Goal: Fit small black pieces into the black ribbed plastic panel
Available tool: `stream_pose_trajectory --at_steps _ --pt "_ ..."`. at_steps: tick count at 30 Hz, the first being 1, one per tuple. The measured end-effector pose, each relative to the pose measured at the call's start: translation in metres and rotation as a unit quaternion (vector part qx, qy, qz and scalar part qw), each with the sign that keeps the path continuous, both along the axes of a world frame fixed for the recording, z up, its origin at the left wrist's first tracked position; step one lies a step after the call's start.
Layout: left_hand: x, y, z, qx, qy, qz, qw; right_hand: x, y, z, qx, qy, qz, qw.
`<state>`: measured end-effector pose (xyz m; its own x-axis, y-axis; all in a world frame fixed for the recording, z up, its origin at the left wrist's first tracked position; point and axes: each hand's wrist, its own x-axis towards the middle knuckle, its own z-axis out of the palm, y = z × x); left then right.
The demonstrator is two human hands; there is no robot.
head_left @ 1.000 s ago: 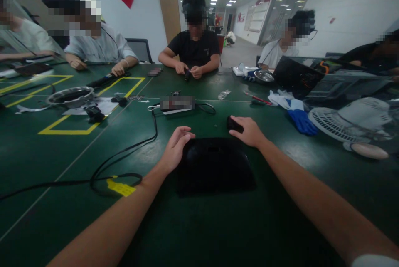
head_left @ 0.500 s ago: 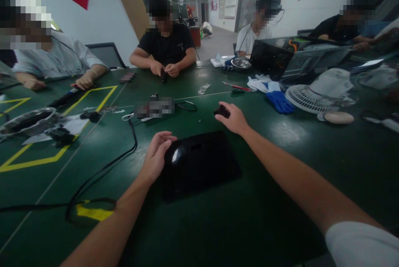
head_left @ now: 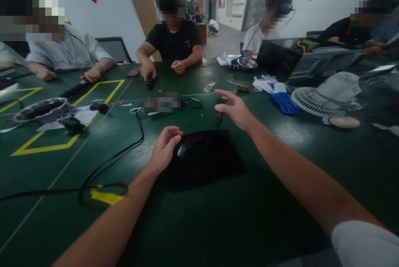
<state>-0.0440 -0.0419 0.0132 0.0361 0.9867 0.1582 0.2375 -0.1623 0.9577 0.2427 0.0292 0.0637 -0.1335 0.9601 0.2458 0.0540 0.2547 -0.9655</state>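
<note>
In the head view a glossy black panel [head_left: 205, 159] with a small slot near its far edge lies before me on the green table. At its far left corner is my left hand [head_left: 166, 146], thumb along the edge and fingers curled around it. Beyond the far right corner, my right hand [head_left: 232, 110] has a small dark, elongated part [head_left: 218, 118] between thumb and fingers, its index finger stretched out. The part points down toward the table, and the thumb covers its middle. A tiny light piece, perhaps a screw [head_left: 202, 115], lies left of this hand.
A black cable [head_left: 118, 156] runs along the left. Blue-and-white gloves [head_left: 283, 98] and a white fan grille [head_left: 314, 100] lie at right. A power strip-like item [head_left: 160, 102] sits ahead. A metal ring [head_left: 43, 109] rests at left. Several people sit around the table.
The dark part in my right hand has turned from lying across to pointing down, and the index finger has straightened. My left hand stays at the panel's corner. The whole view has shifted slightly.
</note>
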Motion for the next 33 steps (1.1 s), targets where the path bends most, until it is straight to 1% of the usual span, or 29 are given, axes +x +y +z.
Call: stream_pose_trajectory --at_steps 2,3,5,7,9,11,13,20,25,29,33 --pt "0.001 0.0 0.0 -0.003 -0.001 0.0 1.0 -0.013 -0.011 0.028 0.052 -0.107 0.07 0.99" --pt "0.002 -0.001 0.0 -0.005 -0.001 -0.001 1.0 -0.019 -0.017 0.042 0.09 -0.178 0.083 0.976" --pt "0.002 -0.001 0.0 -0.006 -0.001 -0.003 1.0 -0.029 -0.028 0.065 0.153 -0.32 0.106 0.929" --pt "0.003 -0.001 -0.001 -0.002 -0.002 -0.005 1.0 -0.036 -0.036 0.082 0.176 -0.406 0.136 0.886" --pt "0.003 -0.001 -0.002 0.0 -0.002 -0.006 1.0 -0.04 -0.039 0.09 0.18 -0.468 0.152 0.852" --pt "0.003 -0.001 -0.003 0.002 -0.002 -0.005 1.0 -0.041 -0.039 0.093 0.171 -0.508 0.163 0.828" --pt "0.003 -0.001 -0.004 0.003 -0.001 -0.004 1.0 -0.041 -0.038 0.092 0.163 -0.526 0.178 0.815" --pt "0.004 -0.002 -0.002 0.007 0.015 0.003 1.0 -0.039 -0.033 0.085 0.157 -0.545 0.225 0.792" --pt "0.003 -0.002 0.0 0.009 0.018 0.001 1.0 -0.046 -0.033 0.082 0.174 -0.555 0.246 0.775" --pt "0.003 -0.002 0.0 0.005 0.016 -0.002 1.0 -0.053 -0.036 0.08 0.172 -0.572 0.235 0.767" --pt "0.003 -0.002 0.0 0.006 0.022 0.003 1.0 -0.055 -0.041 0.081 0.18 -0.58 0.198 0.769"
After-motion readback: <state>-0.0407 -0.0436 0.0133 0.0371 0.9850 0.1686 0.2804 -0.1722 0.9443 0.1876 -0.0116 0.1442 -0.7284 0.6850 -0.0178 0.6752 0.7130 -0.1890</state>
